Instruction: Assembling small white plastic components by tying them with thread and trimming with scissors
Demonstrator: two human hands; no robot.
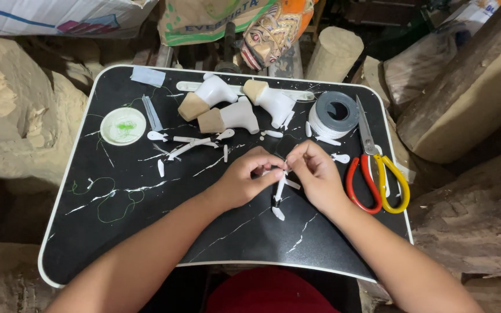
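Both hands met over the middle of the black marbled tray [146, 243]. The left hand [243, 181] had its fingers curled and pinched on the upper end of a small white piece [279, 194], which hung down between the two hands to a pointed tip just above the tray. The right hand [315, 174] closed its fingertips on the same piece from the other side, so the hands nearly touched.

At the far left of the tray lay loose green thread [120, 203], and beyond it a round white lid [123, 126] with a tangle of green thread inside. Next to the lid lay scattered white slivers and spoon-shaped bits [189, 145]. Behind the hands lay three white carved pieces with bare wooden ends [233, 107], close together. To the right of these sat a grey roll wound with white cord [334, 113]. Furthest right, scissors with one red and one yellow handle [378, 174] lay just beside the right hand, blades pointing away from the person. Rough wooden blocks [471, 98] surrounded the tray.
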